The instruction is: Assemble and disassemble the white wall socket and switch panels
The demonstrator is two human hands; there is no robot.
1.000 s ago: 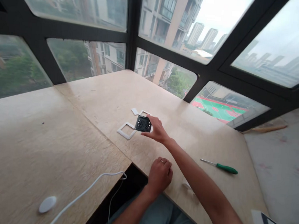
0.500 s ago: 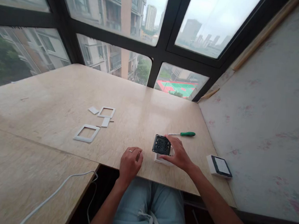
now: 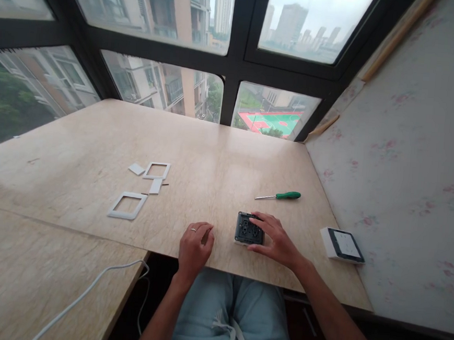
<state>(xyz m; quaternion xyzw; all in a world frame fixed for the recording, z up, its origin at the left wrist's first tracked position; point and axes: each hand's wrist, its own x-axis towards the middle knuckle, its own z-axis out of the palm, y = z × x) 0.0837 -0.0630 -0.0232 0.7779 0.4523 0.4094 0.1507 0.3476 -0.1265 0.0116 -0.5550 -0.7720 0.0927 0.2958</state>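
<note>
Resting on the table (image 3: 220, 154) near its front edge, a black switch module (image 3: 248, 229) is grasped by the right hand (image 3: 277, 243) fingers. The left hand (image 3: 194, 246), at the module's 9 o'clock, is curled into a loose, empty fist, and a green screwdriver (image 3: 283, 196) lies at 1 o'clock.

Left hand (image 3: 194, 243) curled; right hand (image 3: 277, 242) outstretched, palm down.

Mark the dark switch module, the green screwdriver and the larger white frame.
dark switch module (image 3: 247, 229): head view, on its dark face.
green screwdriver (image 3: 288, 195): head view, on the handle.
larger white frame (image 3: 120, 215): head view, on its near bar.
</note>
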